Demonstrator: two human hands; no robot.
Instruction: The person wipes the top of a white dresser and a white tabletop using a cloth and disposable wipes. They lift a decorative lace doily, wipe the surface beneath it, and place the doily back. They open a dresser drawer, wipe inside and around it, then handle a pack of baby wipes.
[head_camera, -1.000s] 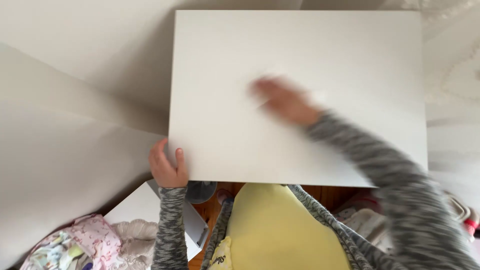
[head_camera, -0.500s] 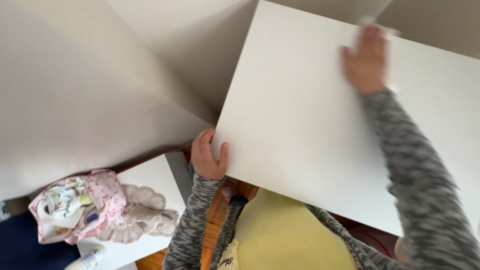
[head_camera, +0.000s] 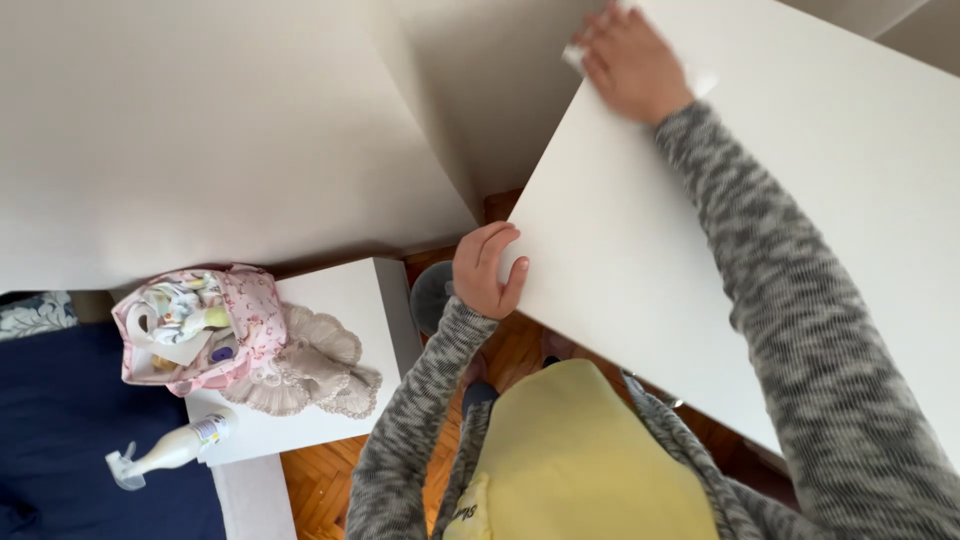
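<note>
A large white flat board (head_camera: 800, 190) fills the right half of the head view. My left hand (head_camera: 487, 268) grips its near left corner, thumb on top. My right hand (head_camera: 630, 62) presses a small white cloth (head_camera: 578, 52) flat against the board's far left edge. Most of that cloth is hidden under my fingers. Both arms wear grey knitted sleeves.
White walls meet in a corner behind the board. A small white table (head_camera: 340, 300) at lower left carries a pink patterned bag (head_camera: 200, 325) and a beige lace doily (head_camera: 315, 370). A white spray bottle (head_camera: 170, 450) lies at its edge, over a dark blue surface (head_camera: 60, 420). Below is wooden floor (head_camera: 320, 485).
My right hand has swept with the cloth from the board's middle to its far left edge. The view has swung, so the board now sits to the right. My left hand keeps its grip.
</note>
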